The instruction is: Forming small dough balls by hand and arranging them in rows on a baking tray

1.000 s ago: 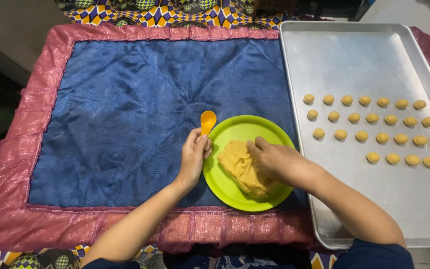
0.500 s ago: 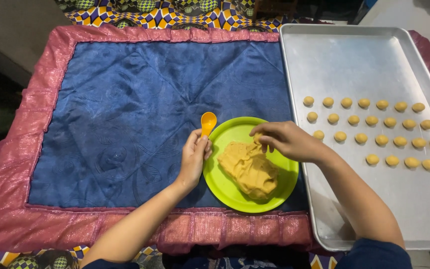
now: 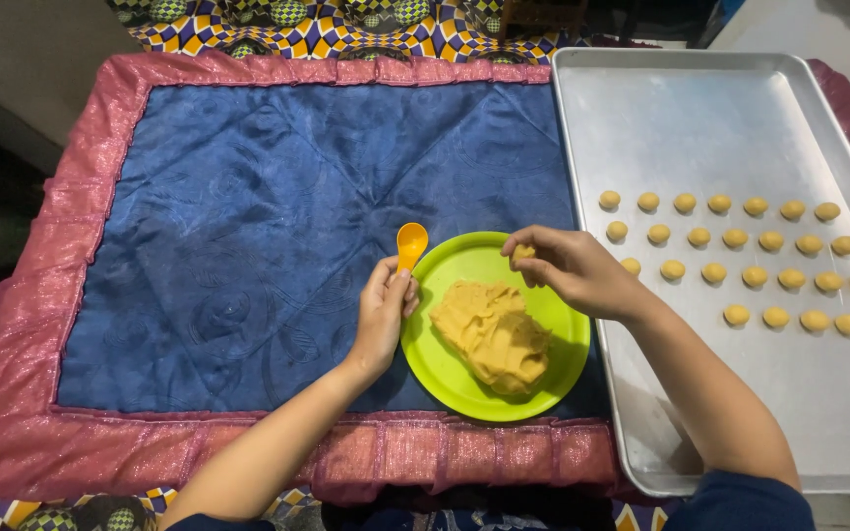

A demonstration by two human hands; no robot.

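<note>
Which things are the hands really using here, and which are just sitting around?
In use:
- small piece of dough pinched in the right hand
- orange spoon in the left hand
- dough pile on the green plate
- dough balls in rows on the metal tray

Just sitting around:
- blue and pink cloth
- patterned fabric at the top edge
</note>
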